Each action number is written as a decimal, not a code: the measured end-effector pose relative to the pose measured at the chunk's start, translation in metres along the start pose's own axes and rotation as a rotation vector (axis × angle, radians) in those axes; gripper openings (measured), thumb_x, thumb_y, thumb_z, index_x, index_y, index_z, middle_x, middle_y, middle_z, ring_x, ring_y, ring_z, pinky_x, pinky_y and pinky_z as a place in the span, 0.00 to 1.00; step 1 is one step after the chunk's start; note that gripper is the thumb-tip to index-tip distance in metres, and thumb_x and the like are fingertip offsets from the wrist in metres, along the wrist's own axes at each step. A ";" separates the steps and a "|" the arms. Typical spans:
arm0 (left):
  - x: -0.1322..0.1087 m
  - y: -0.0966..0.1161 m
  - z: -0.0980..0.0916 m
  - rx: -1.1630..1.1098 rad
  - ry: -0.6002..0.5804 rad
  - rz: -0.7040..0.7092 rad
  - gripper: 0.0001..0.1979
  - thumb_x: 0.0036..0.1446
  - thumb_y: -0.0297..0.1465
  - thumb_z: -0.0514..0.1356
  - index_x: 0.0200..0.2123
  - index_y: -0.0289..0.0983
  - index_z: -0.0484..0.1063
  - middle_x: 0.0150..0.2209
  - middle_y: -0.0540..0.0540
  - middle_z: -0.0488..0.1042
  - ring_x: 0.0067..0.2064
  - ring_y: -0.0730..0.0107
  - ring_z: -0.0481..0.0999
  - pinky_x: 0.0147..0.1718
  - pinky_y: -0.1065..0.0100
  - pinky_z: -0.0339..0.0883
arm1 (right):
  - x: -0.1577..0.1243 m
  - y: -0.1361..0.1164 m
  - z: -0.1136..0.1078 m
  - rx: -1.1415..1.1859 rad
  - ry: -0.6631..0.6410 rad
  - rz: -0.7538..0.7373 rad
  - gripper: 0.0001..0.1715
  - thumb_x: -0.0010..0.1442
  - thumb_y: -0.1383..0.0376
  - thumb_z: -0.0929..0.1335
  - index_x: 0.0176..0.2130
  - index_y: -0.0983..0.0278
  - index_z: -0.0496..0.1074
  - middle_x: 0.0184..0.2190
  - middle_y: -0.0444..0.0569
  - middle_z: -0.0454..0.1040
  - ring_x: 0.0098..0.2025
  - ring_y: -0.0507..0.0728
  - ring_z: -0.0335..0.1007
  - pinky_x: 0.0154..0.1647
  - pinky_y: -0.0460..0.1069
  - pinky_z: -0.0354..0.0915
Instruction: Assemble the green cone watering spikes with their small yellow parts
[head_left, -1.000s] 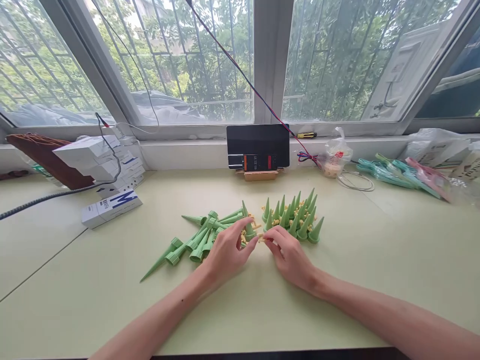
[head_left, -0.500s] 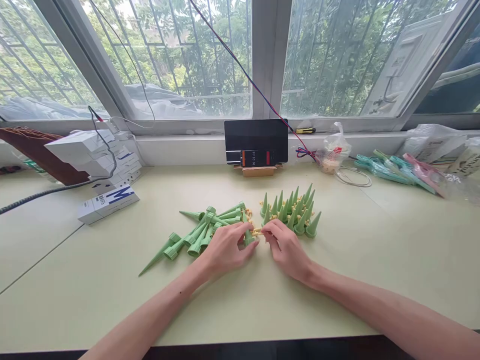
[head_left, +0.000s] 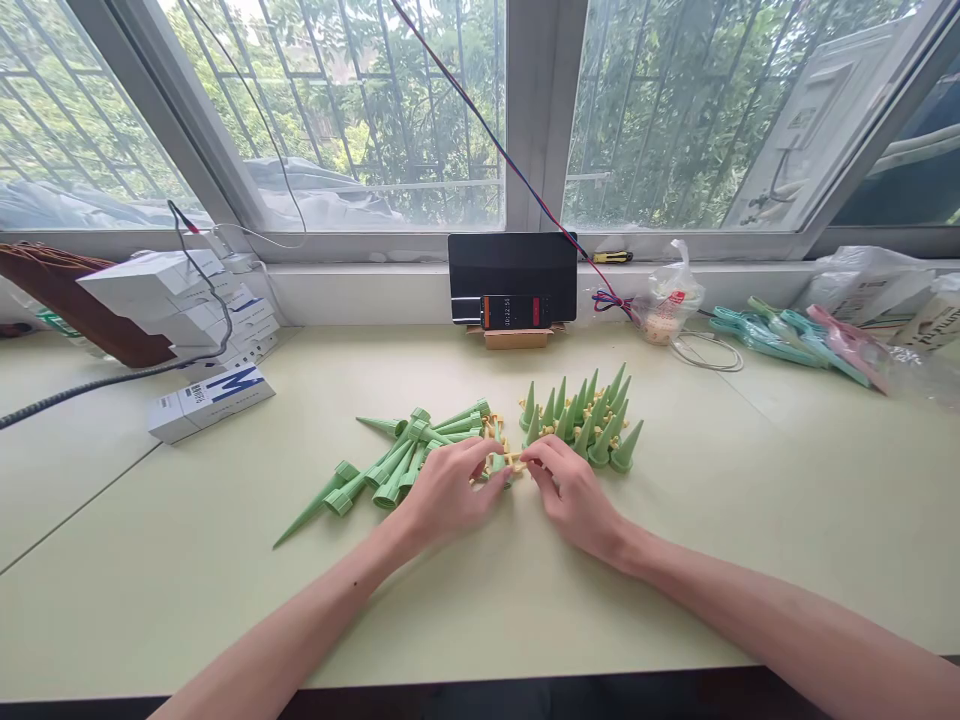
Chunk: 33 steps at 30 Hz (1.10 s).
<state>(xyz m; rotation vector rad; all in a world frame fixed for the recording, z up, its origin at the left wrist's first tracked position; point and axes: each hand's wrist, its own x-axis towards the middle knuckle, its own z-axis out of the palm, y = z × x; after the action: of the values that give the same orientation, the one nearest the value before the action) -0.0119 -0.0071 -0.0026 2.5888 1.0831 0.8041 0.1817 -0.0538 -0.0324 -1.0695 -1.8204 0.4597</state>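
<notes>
My left hand (head_left: 459,482) is curled with thumb and forefinger around a green plastic cone-shaped spike (head_left: 499,440), partly hidden by the fingers. Close beside it, my right hand (head_left: 576,492) pinches a small yellow plastic piece, mostly covered by the fingertips. More yellow pieces (head_left: 512,458) lie between and behind the hands. Left of my left hand is a loose pile of green spikes (head_left: 390,470), lying on their sides with ribbed caps. Beyond my right hand, several green spikes (head_left: 581,410) stand point up in rows, with yellow pieces among them.
A phone (head_left: 514,312) showing a timer leans on a dark tablet (head_left: 510,262) at the back. White boxes (head_left: 214,402) and a cable sit at left. A bagged cup (head_left: 666,305), a coiled white cable (head_left: 705,352) and wrapped turquoise and pink items (head_left: 795,342) lie at right.
The spike at my left hand has shifted slightly, and the left fingers sit a little differently around it. My right hand stays nearly still. The camera view has moved slightly.
</notes>
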 end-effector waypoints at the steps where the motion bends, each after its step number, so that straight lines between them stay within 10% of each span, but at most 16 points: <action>1: 0.000 -0.001 0.001 -0.013 0.029 -0.009 0.08 0.62 0.35 0.58 0.38 0.37 0.74 0.24 0.53 0.66 0.24 0.74 0.63 0.25 0.71 0.56 | 0.000 0.000 0.000 -0.001 0.000 0.002 0.12 0.68 0.74 0.59 0.42 0.63 0.68 0.38 0.50 0.68 0.37 0.55 0.65 0.37 0.49 0.64; 15: 0.000 -0.006 0.006 -0.160 0.142 0.053 0.13 0.68 0.28 0.50 0.53 0.40 0.66 0.35 0.50 0.71 0.24 0.78 0.63 0.27 0.73 0.62 | -0.001 -0.007 -0.001 0.001 -0.028 0.114 0.14 0.72 0.66 0.57 0.34 0.62 0.63 0.30 0.45 0.66 0.31 0.54 0.60 0.33 0.48 0.59; 23: 0.000 -0.003 0.005 -0.184 0.162 -0.034 0.05 0.66 0.33 0.56 0.42 0.39 0.69 0.24 0.56 0.67 0.20 0.79 0.59 0.24 0.74 0.59 | 0.000 -0.008 -0.001 0.003 -0.034 0.109 0.17 0.72 0.63 0.58 0.30 0.61 0.60 0.26 0.43 0.62 0.28 0.52 0.56 0.29 0.47 0.55; 33: 0.001 0.001 0.003 -0.108 0.157 -0.083 0.20 0.63 0.35 0.57 0.19 0.37 0.61 0.16 0.55 0.59 0.19 0.78 0.56 0.21 0.73 0.54 | 0.001 -0.007 -0.002 0.036 -0.061 0.131 0.19 0.72 0.61 0.58 0.29 0.62 0.62 0.24 0.41 0.61 0.25 0.51 0.54 0.28 0.46 0.54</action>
<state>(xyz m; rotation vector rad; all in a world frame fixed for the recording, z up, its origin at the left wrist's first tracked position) -0.0094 -0.0073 -0.0042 2.4090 1.1479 1.0293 0.1794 -0.0573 -0.0261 -1.1653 -1.7945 0.6071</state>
